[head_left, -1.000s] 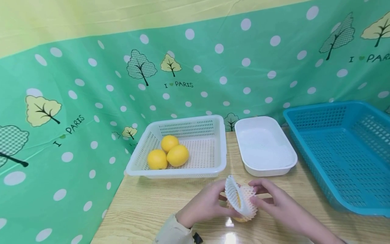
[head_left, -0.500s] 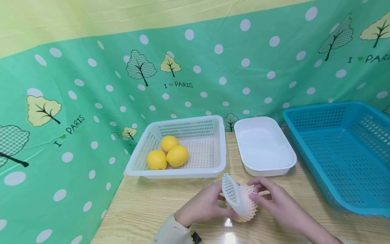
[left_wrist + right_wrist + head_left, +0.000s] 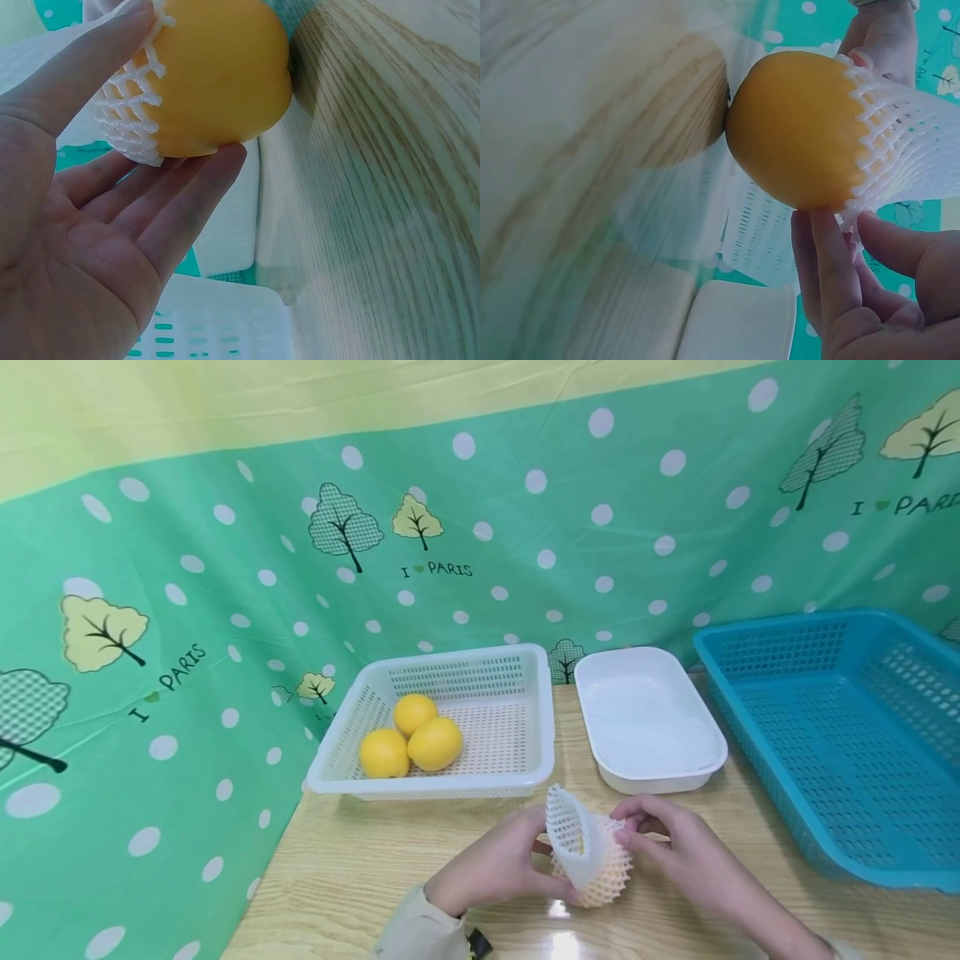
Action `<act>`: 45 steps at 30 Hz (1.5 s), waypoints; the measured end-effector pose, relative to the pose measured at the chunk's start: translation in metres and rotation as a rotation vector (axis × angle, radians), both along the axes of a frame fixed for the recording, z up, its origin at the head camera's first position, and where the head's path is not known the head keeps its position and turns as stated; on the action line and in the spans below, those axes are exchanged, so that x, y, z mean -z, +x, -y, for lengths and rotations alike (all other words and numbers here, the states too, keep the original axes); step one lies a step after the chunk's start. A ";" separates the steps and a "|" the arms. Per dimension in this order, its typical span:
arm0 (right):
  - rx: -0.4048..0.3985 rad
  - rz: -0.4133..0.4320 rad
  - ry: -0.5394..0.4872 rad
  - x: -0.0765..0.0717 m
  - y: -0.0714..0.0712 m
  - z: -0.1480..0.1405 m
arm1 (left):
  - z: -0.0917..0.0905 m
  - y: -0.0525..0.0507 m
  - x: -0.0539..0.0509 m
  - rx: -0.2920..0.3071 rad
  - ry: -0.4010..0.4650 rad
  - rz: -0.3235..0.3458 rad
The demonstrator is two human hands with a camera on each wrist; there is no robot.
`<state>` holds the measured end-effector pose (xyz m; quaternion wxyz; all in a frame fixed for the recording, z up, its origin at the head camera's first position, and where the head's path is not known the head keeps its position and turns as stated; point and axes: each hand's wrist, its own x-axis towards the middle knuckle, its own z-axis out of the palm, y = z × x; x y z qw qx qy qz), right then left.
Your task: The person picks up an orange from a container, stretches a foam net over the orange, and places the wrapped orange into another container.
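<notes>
A round yellow-orange fruit [image 3: 795,127] stands on the table, its upper part inside a white foam net sleeve [image 3: 606,868]. In both wrist views the lower part of the fruit is bare and smooth. My left hand [image 3: 504,862] holds it from the left, thumb over the net and fingertips against the fruit's other side. On the right, my right hand [image 3: 675,843] pinches the net's lower edge between thumb and fingers, while other fingertips touch the fruit. The sleeve's loose upper end gapes open toward the upper left in the head view.
A white basket [image 3: 431,787] with three yellow fruits [image 3: 435,743] stands at the back left. Right of it is a white tub [image 3: 648,718], then a large blue basket [image 3: 825,760]. A dotted green cloth [image 3: 480,568] hangs behind the wooden table [image 3: 360,860].
Both hands and the fruit have shifted very slightly to the left. The right hand's fingers have closed in on the net's edge, and the sleeve's upper end has tilted further left.
</notes>
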<state>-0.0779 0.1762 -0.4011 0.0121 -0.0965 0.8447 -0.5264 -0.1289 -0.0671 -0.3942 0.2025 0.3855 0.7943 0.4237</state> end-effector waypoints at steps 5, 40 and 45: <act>0.010 0.011 0.020 0.001 -0.002 -0.001 | 0.001 -0.001 0.001 0.011 -0.015 -0.017; -0.048 0.030 0.049 0.012 -0.007 -0.006 | 0.004 -0.002 0.002 0.031 -0.044 0.010; -0.052 -0.015 0.063 0.012 -0.006 -0.005 | 0.003 -0.003 0.002 0.035 -0.054 -0.008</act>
